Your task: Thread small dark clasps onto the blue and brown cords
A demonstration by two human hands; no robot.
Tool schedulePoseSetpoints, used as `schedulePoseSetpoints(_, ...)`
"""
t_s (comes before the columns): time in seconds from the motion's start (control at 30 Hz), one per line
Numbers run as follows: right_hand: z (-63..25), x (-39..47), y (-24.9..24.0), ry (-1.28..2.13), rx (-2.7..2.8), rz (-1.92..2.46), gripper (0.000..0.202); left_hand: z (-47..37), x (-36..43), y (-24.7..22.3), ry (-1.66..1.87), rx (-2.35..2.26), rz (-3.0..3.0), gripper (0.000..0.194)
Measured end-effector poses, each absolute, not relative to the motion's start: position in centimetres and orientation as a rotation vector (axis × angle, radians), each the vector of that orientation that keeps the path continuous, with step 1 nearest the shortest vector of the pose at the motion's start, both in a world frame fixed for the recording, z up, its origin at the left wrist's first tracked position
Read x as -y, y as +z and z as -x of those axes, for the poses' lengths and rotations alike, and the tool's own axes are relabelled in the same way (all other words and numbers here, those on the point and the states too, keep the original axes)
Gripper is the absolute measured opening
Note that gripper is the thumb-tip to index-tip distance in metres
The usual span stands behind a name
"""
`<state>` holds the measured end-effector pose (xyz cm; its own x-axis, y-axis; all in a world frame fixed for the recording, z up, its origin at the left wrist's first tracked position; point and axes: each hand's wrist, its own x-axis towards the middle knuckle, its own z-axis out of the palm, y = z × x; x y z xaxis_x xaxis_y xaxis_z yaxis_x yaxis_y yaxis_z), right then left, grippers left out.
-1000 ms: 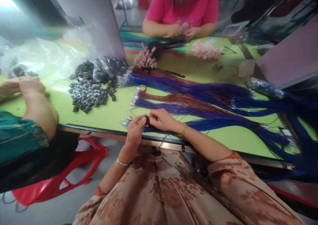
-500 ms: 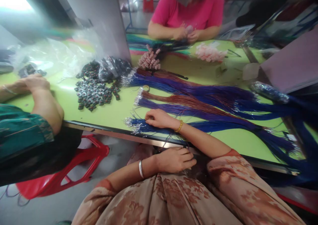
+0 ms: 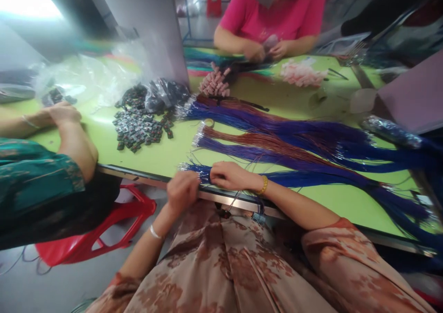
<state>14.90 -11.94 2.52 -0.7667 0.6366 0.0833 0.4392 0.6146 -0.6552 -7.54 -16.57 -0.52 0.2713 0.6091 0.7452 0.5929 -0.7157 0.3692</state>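
My left hand (image 3: 182, 191), with a silver bangle, is closed at the table's front edge over the tips of the blue wires (image 3: 297, 178). What its fingers grip is hidden. Just to its right, my right hand (image 3: 231, 175) is curled around the same blue bundle near its silvery ends, a yellow bracelet on the wrist. Thin dark wires run down from there past the edge. Below the edge, against my clothes, are a small black piece (image 3: 225, 214) and a pale block-like connector (image 3: 258, 218).
Purple wires (image 3: 238, 148) and brown wires (image 3: 238, 136) lie behind, with a tape roll (image 3: 208, 123) beside them. Black square parts (image 3: 136, 131) are heaped left. A co-worker's arm (image 3: 74, 140) rests at left; a person in pink (image 3: 268, 22) works opposite. A red stool (image 3: 134, 211) stands below.
My left hand has moved from my lap up and left to the blue wire ends, uncovering the pieces below the edge. My right hand stays on the blue bundle. The view has shifted slightly.
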Motion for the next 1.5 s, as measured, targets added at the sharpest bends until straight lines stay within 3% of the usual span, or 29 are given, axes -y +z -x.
schedulePoseSetpoints(0.1, -15.4, 10.9, 2.4, 1.154, 2.108, 1.012, 0.014, 11.8, 11.5, -1.0, 1.249, -1.952, -2.114, 0.022)
schedulePoseSetpoints(0.2, -15.5, 10.0, 2.5, 1.407, 1.774, 1.082, 0.019, 14.9, 6.8, -1.3, 1.019, -2.231, -1.929, 0.034)
schedulePoseSetpoints(0.5, -15.1, 9.9, 2.1, 1.441, 1.588, 1.133, 0.024, 16.8, 3.0, 0.2, 0.672, -2.265, -1.927, 0.018)
schedulePoseSetpoints(0.63, -15.1, 10.0, 1.7, 1.361, 1.607, 1.168, 0.023, 16.4, 4.2, 1.0, 0.721, -2.253, -1.878, 0.025)
schedulePoseSetpoints(0.73, -15.0, 10.2, 1.8, 1.336, 1.669, 1.162, 0.022, 13.7, 6.3, 1.8, 1.047, -2.112, -1.732, 0.025)
schedulePoseSetpoints(0.8, -14.9, 10.4, 2.1, 1.325, 1.704, 1.168, 0.021, 10.8, 8.3, 2.4, 1.227, -1.782, -1.462, 0.026)
schedulePoseSetpoints(1.0, -14.7, 11.3, 2.8, 1.224, 1.750, 1.212, 0.019, 3.4, 12.5, 3.1, 1.089, -0.989, -0.715, 0.045)
schedulePoseSetpoints(1.2, -14.6, 11.8, 3.2, 1.131, 1.793, 1.235, 0.018, 2.9, 12.6, 1.8, 1.028, -0.867, -0.495, 0.036)
schedulePoseSetpoints(1.5, -14.6, 11.8, 3.1, 1.054, 1.863, 1.235, 0.014, 3.0, 12.9, 1.7, 0.956, -0.847, -0.556, 0.042)
